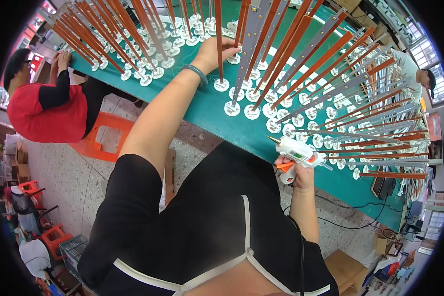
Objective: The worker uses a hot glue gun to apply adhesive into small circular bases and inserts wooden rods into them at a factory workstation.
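A long green table [209,111] ran across the view, crowded with upright orange and grey strips [301,54] standing on small white round bases [232,108]. The left hand [221,51] reached far over it, apparently gripping one strip near its base, though the strips partly hid the fingers. The right hand [296,172] was clamped on a white glue gun [297,152] at the table's near edge.

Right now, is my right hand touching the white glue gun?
Touching. The head view shows the right hand wrapped around the white glue gun's handle, above the green table.
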### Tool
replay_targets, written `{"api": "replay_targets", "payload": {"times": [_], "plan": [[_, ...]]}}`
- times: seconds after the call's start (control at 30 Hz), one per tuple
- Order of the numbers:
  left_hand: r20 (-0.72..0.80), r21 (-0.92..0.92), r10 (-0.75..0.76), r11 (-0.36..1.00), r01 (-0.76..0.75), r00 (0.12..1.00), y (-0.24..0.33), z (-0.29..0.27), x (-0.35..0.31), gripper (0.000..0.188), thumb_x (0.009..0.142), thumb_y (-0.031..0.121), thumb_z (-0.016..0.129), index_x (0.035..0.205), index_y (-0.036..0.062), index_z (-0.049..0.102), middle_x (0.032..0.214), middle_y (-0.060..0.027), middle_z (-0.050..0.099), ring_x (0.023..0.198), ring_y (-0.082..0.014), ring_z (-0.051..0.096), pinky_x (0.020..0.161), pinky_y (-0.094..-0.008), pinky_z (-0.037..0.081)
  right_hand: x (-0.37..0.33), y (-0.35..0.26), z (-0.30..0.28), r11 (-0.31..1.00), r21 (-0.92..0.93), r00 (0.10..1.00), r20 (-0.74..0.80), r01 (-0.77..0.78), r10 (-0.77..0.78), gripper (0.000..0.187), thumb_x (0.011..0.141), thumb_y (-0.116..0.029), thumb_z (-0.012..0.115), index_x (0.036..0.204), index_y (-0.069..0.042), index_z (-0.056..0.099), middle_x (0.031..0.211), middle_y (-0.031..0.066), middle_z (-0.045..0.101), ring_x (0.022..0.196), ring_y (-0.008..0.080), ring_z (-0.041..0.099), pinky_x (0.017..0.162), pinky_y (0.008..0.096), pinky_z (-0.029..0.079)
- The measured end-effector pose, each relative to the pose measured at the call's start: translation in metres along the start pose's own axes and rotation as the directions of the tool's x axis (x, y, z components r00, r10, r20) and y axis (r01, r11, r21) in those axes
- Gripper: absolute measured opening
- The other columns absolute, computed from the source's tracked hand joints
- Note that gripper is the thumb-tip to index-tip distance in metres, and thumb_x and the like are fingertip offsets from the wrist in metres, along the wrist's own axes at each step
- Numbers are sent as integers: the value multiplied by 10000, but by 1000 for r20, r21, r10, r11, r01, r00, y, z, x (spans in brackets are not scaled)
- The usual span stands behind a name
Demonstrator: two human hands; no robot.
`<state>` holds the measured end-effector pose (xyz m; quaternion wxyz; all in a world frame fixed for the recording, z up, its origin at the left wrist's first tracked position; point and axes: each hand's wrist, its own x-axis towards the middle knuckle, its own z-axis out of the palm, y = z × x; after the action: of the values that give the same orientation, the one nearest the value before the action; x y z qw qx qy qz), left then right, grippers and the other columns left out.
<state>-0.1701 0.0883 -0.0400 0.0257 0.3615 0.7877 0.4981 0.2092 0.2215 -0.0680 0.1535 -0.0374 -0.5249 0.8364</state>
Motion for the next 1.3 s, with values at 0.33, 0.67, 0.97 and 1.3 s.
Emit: {"api": "replay_targets", "payload": {"times": [0.33, 0.67, 0.97, 1.3], "plan": [[-616, 65, 6, 997, 43, 787, -12, -37, -12, 456, 818, 168, 745, 1139, -21, 483, 729, -49, 645, 664, -151, 637, 648, -275, 512, -2, -3, -1, 1000, 14, 1000, 4, -25, 25, 416, 805, -340, 760, 965, 22, 634, 893, 138, 669, 842, 290, 672, 735, 374, 560], [-613, 186, -116, 940, 285, 782, -19, -55, 19, 333, 821, 292, 710, 1046, 52, 655, 797, -102, 678, 761, -289, 658, 704, -392, 509, -2, -1, -2, 999, 26, 1000, 21, -21, 21, 396, 811, -319, 755, 973, 22, 635, 898, 135, 663, 864, 293, 666, 772, 392, 554], [-533, 413, 224, 911, 19, 816, 46, -65, -101, 146, 863, 147, 667, 882, 6, 702, 835, -134, 660, 770, -291, 633, 697, -368, 490, -4, -2, -5, 998, 31, 998, 29, -54, 53, 391, 822, -270, 746, 1033, 37, 627, 929, 147, 665, 901, 316, 672, 805, 409, 545], [-142, -44, 129, 990, -136, 982, 111, -27, -192, 56, 828, 17, 684, 879, 1, 702, 806, -94, 677, 695, -202, 636, 633, -302, 496, 4, -17, 22, 960, -248, 982, 103, -129, 158, 370, 831, -122, 711, 1141, 40, 591, 935, 116, 686, 776, 197, 672, 679, 312, 542]]}}
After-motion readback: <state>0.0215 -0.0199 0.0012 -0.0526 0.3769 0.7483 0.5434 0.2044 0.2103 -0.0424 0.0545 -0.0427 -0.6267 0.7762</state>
